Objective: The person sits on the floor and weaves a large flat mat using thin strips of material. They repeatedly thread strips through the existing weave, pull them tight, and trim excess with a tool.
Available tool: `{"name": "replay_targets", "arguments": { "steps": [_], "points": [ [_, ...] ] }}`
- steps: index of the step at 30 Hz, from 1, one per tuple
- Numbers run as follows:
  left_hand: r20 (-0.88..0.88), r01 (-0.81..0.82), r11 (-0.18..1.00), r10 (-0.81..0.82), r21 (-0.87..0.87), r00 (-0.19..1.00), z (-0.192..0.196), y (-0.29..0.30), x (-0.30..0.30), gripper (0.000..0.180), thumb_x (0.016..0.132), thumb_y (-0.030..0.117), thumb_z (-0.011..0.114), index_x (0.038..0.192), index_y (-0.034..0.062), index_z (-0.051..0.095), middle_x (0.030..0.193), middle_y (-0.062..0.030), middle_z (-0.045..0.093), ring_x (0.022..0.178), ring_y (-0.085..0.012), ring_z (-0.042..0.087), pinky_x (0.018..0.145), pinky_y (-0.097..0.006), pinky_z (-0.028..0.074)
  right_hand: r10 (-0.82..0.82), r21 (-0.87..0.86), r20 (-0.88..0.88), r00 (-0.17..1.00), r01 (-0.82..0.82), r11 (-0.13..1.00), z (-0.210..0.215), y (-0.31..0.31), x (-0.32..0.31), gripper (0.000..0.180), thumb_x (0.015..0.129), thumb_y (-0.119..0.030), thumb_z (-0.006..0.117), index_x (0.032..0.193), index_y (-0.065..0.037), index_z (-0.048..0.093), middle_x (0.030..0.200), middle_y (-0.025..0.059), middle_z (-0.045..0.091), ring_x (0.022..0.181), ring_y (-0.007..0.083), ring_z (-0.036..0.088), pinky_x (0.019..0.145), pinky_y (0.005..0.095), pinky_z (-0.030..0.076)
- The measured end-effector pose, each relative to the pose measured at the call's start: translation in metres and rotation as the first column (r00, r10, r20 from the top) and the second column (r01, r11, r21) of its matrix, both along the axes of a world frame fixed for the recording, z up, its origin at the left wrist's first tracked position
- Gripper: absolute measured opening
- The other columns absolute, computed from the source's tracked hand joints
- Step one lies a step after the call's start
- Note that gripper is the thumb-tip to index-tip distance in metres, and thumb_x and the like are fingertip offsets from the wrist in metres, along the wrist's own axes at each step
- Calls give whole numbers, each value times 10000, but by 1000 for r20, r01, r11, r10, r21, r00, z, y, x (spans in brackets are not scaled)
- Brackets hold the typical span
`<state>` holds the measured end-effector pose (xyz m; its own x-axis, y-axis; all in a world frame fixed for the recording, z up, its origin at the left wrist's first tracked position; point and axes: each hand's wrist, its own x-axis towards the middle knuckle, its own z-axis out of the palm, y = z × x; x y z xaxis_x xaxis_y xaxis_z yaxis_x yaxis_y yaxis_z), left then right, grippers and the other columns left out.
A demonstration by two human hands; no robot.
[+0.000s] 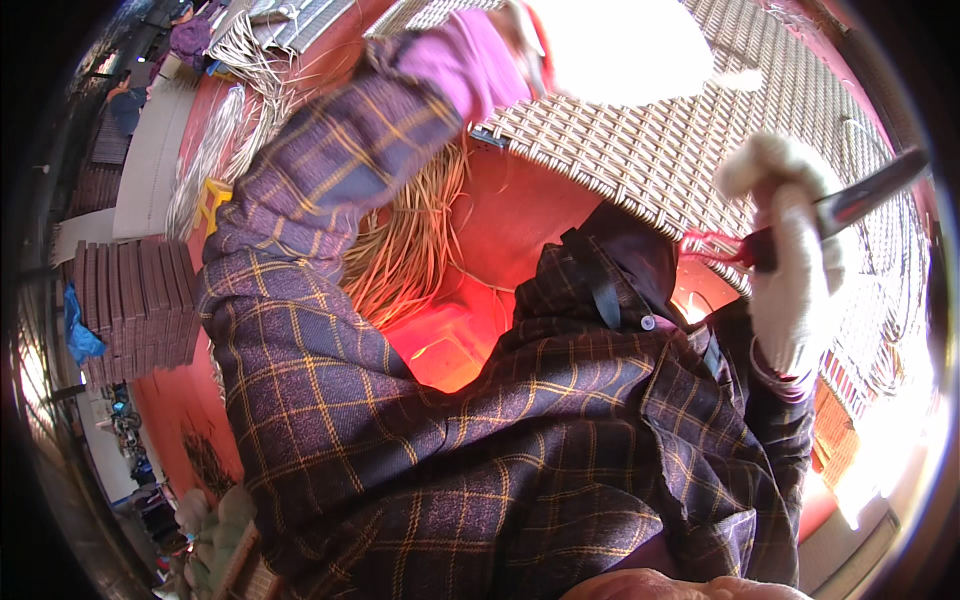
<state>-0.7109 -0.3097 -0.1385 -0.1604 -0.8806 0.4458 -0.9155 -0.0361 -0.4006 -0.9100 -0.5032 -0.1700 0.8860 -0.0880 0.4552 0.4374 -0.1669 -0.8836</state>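
Harsh sunlight blows out whites at twelve and four o'clock; fisheye bends edges, dark vignette rings the rim.

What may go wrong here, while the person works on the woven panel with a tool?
The right hand holds a dark tool by the woven panel; a slip might damage the weave. The left hand is washed out by glare, so its grip is unclear. Loose cane strips might snag the sleeve.

Two gloved hands (left, right), one woven panel, one dark-handled tool.
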Motion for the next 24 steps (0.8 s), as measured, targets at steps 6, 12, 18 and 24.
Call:
{"name": "replay_targets", "arguments": {
  "steps": [6,12,18,24],
  "points": [
    [97,-130,975,150,-181,984,9,12,-33,107,824,166,663,908,99,661,763,-75,613,678,-257,642,632,-412,529,-252,-332,-1,968,238,913,20,-6,54,343,1115,-194,487,1306,-3,699,1227,168,749,1102,219,708,1050,327,512],
    [80,-159,950,187,-271,979,21,35,-35,115,825,150,668,916,88,638,705,-54,565,644,-245,625,589,-402,516,338,-155,-419,843,-433,888,17,-12,86,385,1102,-256,523,1326,30,654,1086,143,743,1101,216,684,1053,364,517],
    [167,-66,913,145,-402,975,7,44,-25,92,864,142,675,928,76,681,744,-68,637,658,-249,651,573,-402,511,843,540,-181,506,-665,516,-6,-3,101,300,1092,-284,535,1086,1,628,833,22,614,811,166,619,777,350,537],
    [104,-680,690,717,-248,689,-27,136,37,129,869,150,702,978,90,734,775,-46,700,678,-282,679,617,-401,534,317,-37,-569,758,-409,912,-26,-135,99,331,1083,-293,555,828,-84,583,652,-50,482,606,69,495,691,283,515]
  ]
}}
